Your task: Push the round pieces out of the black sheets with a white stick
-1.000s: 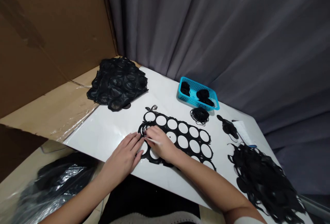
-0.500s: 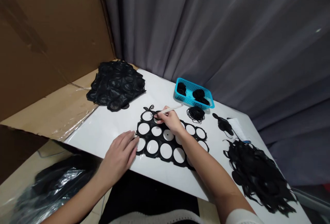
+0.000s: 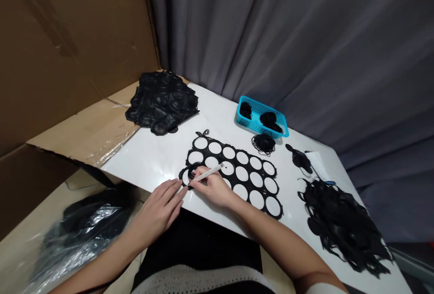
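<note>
A black, thin sheet [image 3: 248, 186] with rows of round cut-outs lies flat on the white table. My left hand [image 3: 161, 206] rests with fingers stretched out, its fingertips touching the sheet's near left corner. My right hand [image 3: 215, 189] pinches a slim white pen-shaped tool [image 3: 208, 173], held slanting over that same corner. Dark material is at the fingertips of my right hand, beside the corner hole; the tool's working tip is hidden there. A small black curled scrap [image 3: 205, 133] sticks out at the sheet's far left corner.
A pile of black round-patterned sheets [image 3: 162, 102] sits back left by a cardboard box [image 3: 71, 36]. A blue basket [image 3: 286, 132] holds black pieces; a black strand bundle [image 3: 263, 144] lies before it. Right are a black flat piece [image 3: 300, 159], white paper [image 3: 318, 165] and tangled black strips [image 3: 346, 226].
My right hand has moved with the white tool from the sheet's far left part to its near left corner. My left hand stays at the corner. The camera view has shifted slightly.
</note>
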`<control>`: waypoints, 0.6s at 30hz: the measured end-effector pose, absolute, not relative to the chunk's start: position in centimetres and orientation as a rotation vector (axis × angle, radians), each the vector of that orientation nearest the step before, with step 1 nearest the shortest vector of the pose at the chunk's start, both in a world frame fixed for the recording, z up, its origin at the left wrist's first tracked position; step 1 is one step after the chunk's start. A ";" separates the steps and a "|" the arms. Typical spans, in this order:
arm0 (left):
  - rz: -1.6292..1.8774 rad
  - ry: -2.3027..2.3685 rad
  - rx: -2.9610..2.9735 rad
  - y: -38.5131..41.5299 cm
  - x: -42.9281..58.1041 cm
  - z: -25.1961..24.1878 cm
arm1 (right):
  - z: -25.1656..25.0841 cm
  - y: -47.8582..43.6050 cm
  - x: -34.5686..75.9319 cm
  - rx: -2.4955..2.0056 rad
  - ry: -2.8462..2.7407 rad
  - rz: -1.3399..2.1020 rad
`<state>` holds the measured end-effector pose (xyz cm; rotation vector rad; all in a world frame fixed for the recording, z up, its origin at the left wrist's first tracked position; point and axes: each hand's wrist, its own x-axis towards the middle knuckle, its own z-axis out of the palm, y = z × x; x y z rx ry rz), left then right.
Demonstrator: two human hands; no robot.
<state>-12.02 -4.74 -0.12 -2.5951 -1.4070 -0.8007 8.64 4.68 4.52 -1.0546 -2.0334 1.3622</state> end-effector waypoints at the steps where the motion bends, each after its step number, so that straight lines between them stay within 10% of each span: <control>1: -0.800 -1.404 -2.596 -4.8 -12.1 -0.1 | 4.4 4.6 8.6 -1.046 -2.045 1.340; 18: -0.776 -1.364 -2.592 -4.8 -12.0 -0.5 | 4.0 4.2 8.7 -0.696 -2.541 0.555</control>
